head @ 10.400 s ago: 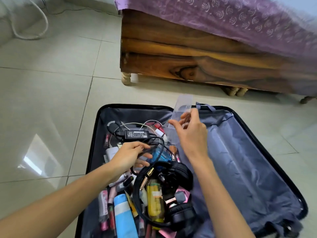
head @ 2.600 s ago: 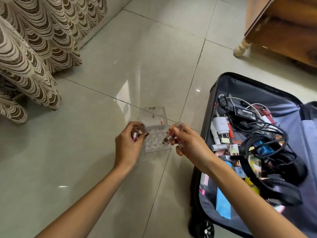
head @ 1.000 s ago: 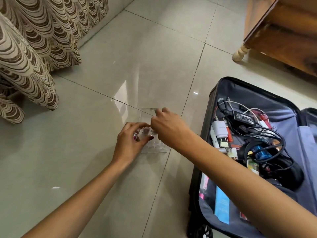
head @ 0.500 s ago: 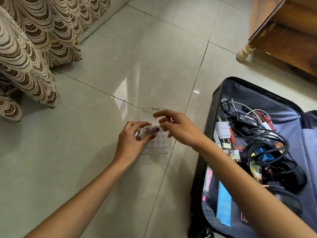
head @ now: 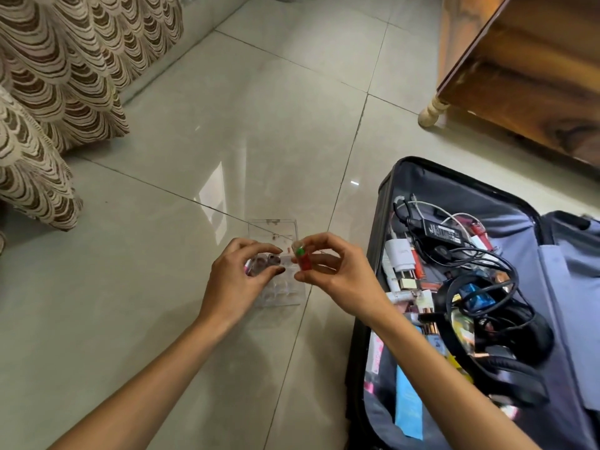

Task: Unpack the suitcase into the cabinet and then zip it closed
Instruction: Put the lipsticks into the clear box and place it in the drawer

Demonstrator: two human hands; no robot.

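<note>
Suitcase lies open on the floor, right of frame, lid half flopped off to the right edge. It's full: black power adapter w/ tangled cables near the far end, white charger beside it, black headphones mid-pile, blue tube at the near end, plus assorted cosmetics, too cluttered to ID.

Clear box w/ small compartments sits on the floor just left of the suitcase, its lid tipped open at the far side.

L hand grips the box's left side: fingers curled over it, thumb on top, a few dark pieces in the cells under the fingertips. A pink bit shows at the palm edge, can't tell what.

R hand pinches a small red tube (green band, clear cap) btwn thumb and fingertips, roughly upright, just above the box.

Wooden bed top right; patterned curtain top left.
</note>
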